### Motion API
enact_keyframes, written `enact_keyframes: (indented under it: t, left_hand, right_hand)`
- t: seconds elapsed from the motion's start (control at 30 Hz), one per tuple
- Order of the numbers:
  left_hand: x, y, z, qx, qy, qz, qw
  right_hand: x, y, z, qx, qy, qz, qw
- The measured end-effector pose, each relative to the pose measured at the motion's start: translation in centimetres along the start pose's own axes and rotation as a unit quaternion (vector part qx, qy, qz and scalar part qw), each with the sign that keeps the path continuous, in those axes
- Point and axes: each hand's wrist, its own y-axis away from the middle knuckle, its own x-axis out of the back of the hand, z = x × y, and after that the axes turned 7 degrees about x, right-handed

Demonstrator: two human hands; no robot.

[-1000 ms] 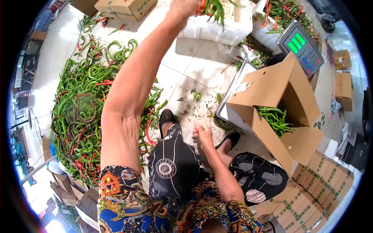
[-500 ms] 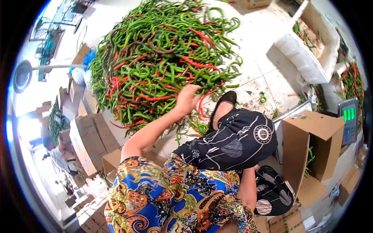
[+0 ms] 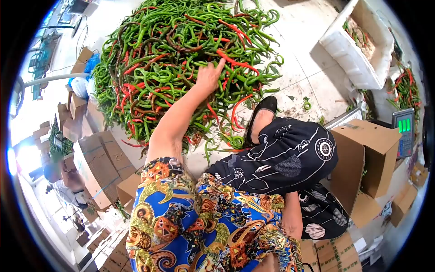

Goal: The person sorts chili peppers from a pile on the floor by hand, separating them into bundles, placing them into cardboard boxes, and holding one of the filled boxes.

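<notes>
My left hand point(image 3: 210, 75) is at the right part of a big heap of long green and red chili peppers point(image 3: 154, 72) on the floor. Its index finger stretches out to the tip of a long red chili pepper point(image 3: 238, 63); the other fingers are bent and partly hidden. No pepper shows in its grasp. Of my right arm point(image 3: 292, 215) only the forearm is visible, passing down behind my raised knee in patterned black trousers point(image 3: 285, 156). The right hand itself is hidden.
A white foam box point(image 3: 358, 50) with a few peppers stands at the upper right. Beside my knees are an open cardboard box point(image 3: 362, 158) and a scale display point(image 3: 403, 133). Cartons point(image 3: 104, 158) are stacked at left, near another person point(image 3: 68, 183). More peppers point(image 3: 405, 88) lie far right.
My left hand has moved up and slightly left, farther over the heap, and its index finger now points out toward a red chili pepper. The view has shifted slightly.
</notes>
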Motion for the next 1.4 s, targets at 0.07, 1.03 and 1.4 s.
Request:
enact_keyframes:
  t: [0.07, 1.03, 1.4]
  left_hand:
    - [0.6, -0.9, 0.6, 0.007, 0.042, -0.064, 0.997]
    - [-1.6, -1.9, 16.0, 0.100, 0.396, -0.002, 0.913]
    - [0.1, 3.0, 18.9, -0.069, 0.380, -0.153, 0.910]
  right_hand:
    - [-0.4, -0.3, -0.1, -0.009, -0.009, 0.002, 1.000]
    - [-14.3, -14.1, -5.2, -0.076, -0.216, -0.189, 0.955]
    - [-8.7, -18.3, -7.6, -0.027, -0.222, -0.106, 0.969]
